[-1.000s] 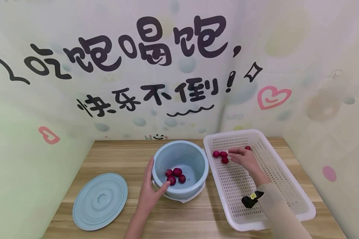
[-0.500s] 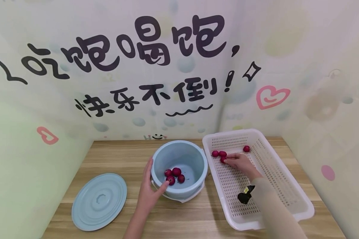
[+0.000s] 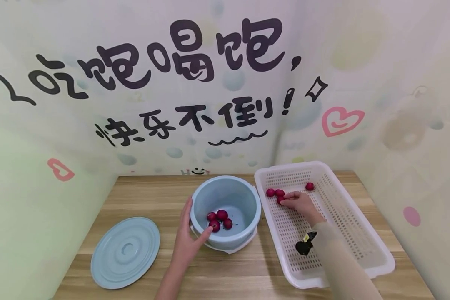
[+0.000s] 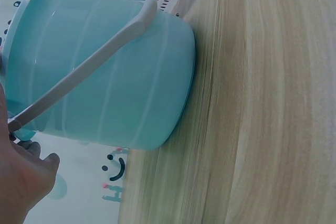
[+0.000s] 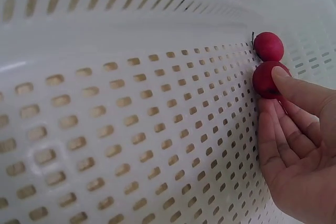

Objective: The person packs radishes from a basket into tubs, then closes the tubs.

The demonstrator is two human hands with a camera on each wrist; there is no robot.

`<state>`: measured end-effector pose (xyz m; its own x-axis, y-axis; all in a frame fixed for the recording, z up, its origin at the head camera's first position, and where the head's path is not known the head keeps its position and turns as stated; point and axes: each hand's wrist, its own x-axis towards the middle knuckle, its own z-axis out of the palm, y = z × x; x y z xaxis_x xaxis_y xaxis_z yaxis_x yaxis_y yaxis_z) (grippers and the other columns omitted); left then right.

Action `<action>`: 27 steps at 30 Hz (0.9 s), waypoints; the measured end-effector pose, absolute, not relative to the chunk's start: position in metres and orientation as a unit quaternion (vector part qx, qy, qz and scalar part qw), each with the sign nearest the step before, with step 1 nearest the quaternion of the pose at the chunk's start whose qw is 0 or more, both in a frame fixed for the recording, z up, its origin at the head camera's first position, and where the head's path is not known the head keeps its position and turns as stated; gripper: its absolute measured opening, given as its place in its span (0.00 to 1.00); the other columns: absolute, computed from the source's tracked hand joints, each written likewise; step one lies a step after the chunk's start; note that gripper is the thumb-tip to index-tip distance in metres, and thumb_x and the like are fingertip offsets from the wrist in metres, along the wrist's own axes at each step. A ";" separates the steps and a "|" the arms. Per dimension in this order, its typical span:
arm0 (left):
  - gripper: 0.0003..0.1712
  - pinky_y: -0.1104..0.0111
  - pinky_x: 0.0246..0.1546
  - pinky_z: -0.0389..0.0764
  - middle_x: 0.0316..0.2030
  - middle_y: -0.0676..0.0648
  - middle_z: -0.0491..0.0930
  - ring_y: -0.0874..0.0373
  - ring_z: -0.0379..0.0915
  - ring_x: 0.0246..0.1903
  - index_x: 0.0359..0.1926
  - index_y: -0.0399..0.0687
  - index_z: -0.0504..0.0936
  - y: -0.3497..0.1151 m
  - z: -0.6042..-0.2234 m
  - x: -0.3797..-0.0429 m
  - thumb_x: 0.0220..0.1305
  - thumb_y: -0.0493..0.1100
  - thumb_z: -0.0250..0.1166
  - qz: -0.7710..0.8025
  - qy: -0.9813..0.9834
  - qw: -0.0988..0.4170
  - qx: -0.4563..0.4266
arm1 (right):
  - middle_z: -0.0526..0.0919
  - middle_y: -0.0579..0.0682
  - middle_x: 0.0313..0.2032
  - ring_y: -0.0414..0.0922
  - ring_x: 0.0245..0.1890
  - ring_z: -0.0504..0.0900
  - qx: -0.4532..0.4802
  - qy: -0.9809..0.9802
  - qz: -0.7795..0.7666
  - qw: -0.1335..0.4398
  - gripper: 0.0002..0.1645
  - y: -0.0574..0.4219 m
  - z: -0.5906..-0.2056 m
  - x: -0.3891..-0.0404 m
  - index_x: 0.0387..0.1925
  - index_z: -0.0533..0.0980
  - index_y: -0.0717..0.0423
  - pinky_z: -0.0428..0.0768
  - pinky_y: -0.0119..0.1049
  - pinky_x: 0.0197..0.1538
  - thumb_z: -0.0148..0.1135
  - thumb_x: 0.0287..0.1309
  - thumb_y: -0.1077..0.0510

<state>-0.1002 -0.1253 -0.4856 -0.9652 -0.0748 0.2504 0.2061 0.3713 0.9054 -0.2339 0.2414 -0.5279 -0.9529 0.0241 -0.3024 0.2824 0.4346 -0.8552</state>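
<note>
My left hand [image 3: 189, 241] grips the near-left rim of a light blue bucket [image 3: 225, 183], thumb over the edge and fingers along the outside. Several small red radishes [image 3: 222, 215] lie on the bucket's floor. In the left wrist view the bucket [image 4: 100, 72] stands upright with its pale handle [image 4: 84, 69] lowered along the side. My right hand [image 3: 300, 205] reaches into a white perforated basket [image 3: 281, 250], thumb and fingers pinching a radish [image 3: 280, 200]. The right wrist view has the thumb on a radish [image 5: 268, 81] and another radish [image 5: 269, 46] just beyond it.
Two more radishes [image 3: 271, 192] sit by the basket's far-left corner, and a lone radish [image 3: 309, 186] lies near its back wall. The blue lid [image 3: 125, 252] lies flat on the wooden table [image 3: 142, 191] at left. A printed wall covering [image 3: 153, 158] stands behind.
My right hand has moved slightly left and down in the basket, onto the nearest radish of the cluster, and now pinches it. The left hand and bucket have not moved.
</note>
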 end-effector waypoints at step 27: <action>0.55 0.51 0.71 0.63 0.79 0.45 0.49 0.43 0.52 0.76 0.79 0.62 0.49 -0.125 -0.485 -0.100 0.58 0.45 0.73 -0.560 -0.818 0.126 -0.043 | 0.86 0.53 0.48 0.36 0.39 0.82 0.077 0.806 -0.568 0.145 0.24 0.259 -0.510 -0.237 0.58 0.77 0.68 0.84 0.26 0.44 0.64 0.65 0.57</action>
